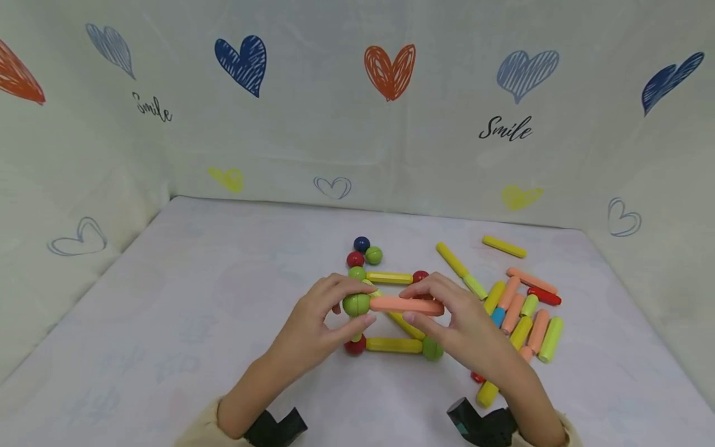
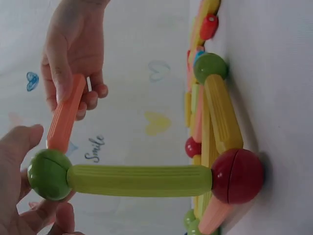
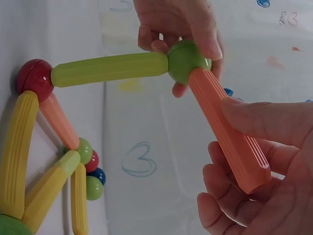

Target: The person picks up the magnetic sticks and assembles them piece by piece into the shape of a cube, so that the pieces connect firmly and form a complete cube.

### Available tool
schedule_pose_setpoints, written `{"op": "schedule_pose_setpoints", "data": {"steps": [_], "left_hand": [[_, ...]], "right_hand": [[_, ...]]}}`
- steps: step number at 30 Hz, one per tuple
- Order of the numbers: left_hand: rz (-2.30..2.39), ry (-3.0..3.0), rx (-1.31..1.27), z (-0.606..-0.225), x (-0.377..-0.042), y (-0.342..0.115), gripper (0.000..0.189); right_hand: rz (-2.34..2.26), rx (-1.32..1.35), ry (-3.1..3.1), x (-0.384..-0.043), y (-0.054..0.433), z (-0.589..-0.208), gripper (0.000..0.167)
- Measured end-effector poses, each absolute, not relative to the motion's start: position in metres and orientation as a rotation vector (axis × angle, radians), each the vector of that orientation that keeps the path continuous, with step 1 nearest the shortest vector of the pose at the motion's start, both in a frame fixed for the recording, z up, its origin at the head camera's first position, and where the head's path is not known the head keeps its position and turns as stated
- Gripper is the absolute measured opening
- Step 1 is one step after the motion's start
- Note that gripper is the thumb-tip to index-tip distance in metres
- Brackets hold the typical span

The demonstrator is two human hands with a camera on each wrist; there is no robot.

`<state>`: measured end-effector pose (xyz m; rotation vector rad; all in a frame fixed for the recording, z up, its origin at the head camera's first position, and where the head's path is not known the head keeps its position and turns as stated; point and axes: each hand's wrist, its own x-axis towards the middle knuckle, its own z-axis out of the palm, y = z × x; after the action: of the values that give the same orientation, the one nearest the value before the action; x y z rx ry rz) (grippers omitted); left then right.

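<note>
Left hand: thumb and fingers pinching a green ball, raised above the counter. Right hand: thumb and fingers pinching an orange stick, roughly level, its end touching that ball. Below the ball, a light-green stick stands upright on a red ball at the near left corner of a frame. A yellow stick forms the near side. Loose sticks lie to the right. Beyond the frame sits a cluster of three balls; contact with its corner appears likely, unconfirmed from this angle. Behind stands a heart-printed backdrop.
</note>
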<state>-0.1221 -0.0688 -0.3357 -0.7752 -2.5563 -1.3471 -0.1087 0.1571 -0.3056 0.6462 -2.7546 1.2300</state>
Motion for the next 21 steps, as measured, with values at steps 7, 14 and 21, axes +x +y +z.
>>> {"op": "schedule_pose_setpoints", "data": {"steps": [7,14,21], "left_hand": [[-1.290,-2.513,-0.756,-0.333,-0.119,-0.061,0.024],[-1.406,-2.463,-0.735,-0.334,-0.120,-0.060,0.021],[-1.433,-2.448,-0.734,-0.334,-0.119,-0.062,0.022]], "right_hand": [[1.328,0.665,-2.738,-0.109,0.159,-0.305,0.022],[1.579,0.492,-2.707,-0.127,0.168,-0.313,0.026],[1.588,0.254,-2.856,-0.170,0.175,-0.328,0.033]]}}
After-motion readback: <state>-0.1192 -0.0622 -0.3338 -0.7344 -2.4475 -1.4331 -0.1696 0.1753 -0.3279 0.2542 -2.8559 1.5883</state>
